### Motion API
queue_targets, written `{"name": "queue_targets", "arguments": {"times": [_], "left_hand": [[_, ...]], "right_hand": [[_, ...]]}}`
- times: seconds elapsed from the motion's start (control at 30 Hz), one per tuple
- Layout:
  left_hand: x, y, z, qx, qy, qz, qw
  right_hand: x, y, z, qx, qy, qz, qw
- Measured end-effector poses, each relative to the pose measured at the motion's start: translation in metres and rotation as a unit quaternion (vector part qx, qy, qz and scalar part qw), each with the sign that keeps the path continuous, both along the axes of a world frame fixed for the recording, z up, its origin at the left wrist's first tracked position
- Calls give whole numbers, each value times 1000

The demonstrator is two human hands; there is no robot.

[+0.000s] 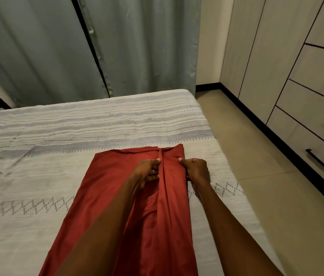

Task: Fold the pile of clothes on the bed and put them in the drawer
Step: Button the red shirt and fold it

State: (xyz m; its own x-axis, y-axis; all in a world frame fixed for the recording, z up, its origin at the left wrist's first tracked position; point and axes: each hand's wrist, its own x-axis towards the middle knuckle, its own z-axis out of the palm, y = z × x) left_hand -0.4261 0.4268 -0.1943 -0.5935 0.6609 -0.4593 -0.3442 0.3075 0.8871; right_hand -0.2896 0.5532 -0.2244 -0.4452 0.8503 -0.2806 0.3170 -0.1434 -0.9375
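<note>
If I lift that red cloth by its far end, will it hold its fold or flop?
The red cloth will probably flop: it creases softly where the left hand and right hand pinch it. It looks thin and light. Its smooth sheen suggests layers may slide apart.

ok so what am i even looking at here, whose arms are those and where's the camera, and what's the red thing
There is no machine here: these are a person's two bare arms. The single picture comes from a wide-angle camera worn on the person's head, looking forward and down. A long red cloth garment lies spread on a bed with a white woven bedspread patterned in grey. The left hand grips a raised fold running down the cloth, and the right hand pinches the cloth's right edge near its far end. Behind the bed hang grey-green curtains. On the right stands a pale wooden wardrobe with black-handled drawers, all closed.
</note>
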Motion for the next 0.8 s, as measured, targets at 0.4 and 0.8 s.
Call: {"name": "queue_targets", "arguments": {"times": [0.4,0.8], "left_hand": [[-3,2,-4,5,30,34,999],[-18,34,7,-134,309,-28,941]], "right_hand": [[5,-7,5,57,-20,-55,997],[-12,8,6,51,-45,-24,997]]}}
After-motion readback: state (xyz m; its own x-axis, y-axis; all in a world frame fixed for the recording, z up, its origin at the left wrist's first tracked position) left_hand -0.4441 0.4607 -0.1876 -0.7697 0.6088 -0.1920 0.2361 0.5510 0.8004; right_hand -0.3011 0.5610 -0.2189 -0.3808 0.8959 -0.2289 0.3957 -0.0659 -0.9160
